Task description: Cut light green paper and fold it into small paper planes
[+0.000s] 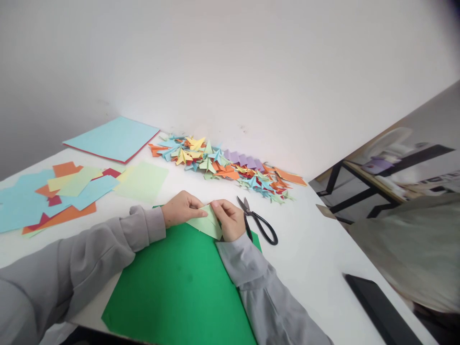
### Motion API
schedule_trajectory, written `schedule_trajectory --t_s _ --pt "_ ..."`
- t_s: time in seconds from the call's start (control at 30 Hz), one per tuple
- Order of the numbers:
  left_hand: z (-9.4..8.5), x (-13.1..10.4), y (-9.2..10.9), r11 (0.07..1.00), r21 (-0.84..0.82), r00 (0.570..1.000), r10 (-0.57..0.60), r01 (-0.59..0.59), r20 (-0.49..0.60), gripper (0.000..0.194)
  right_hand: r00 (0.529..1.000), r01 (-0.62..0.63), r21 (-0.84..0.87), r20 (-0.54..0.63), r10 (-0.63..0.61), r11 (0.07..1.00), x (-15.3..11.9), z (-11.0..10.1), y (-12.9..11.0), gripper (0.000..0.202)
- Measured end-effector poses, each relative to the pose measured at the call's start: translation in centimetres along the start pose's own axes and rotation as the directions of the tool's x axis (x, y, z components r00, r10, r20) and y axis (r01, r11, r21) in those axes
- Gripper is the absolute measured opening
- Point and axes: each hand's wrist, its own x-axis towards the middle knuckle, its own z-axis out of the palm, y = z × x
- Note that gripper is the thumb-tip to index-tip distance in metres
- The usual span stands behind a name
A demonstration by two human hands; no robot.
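Observation:
Between my two hands is a piece of pale green paper point(205, 224), partly folded, with creases running toward its upper tip. My left hand point(184, 209) pinches its upper left edge between thumb and fingers. At the upper right side, my right hand point(230, 219) grips it, thumb near the tip. The paper is just over the far end of a green sheet point(179, 287) on the table. Close beside my right hand, black-handled scissors point(265, 225) lie with their blades slightly apart; one handle loop is partly hidden by the hand.
A long heap of small folded paper planes point(208, 158) runs along the wall. Loose coloured paper pieces point(72, 187) lie at the left, a stack of larger sheets point(115, 136) behind them. A black flat object point(377, 306) rests near the right table edge.

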Motion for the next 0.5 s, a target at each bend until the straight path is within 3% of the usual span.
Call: schedule_trajectory --t_s 0.17,0.37,0.5 --pt "-0.06 0.15 -0.14 0.993 0.109 0.998 0.051 -0.048 -0.025 0.034 0.998 0.049 -0.017 -0.025 -0.049 0.999 0.10 0.32 0.18 0.022" --pt "0.06 -0.18 0.57 0.994 -0.098 0.997 -0.059 0.054 -0.041 0.040 0.997 0.064 -0.042 -0.051 -0.066 0.997 0.25 0.26 0.24 0.024" --pt "-0.04 -0.18 0.75 0.996 -0.058 0.998 -0.064 0.063 -0.020 0.039 0.995 0.085 -0.054 -0.055 -0.088 0.995 0.27 0.22 0.26 0.023"
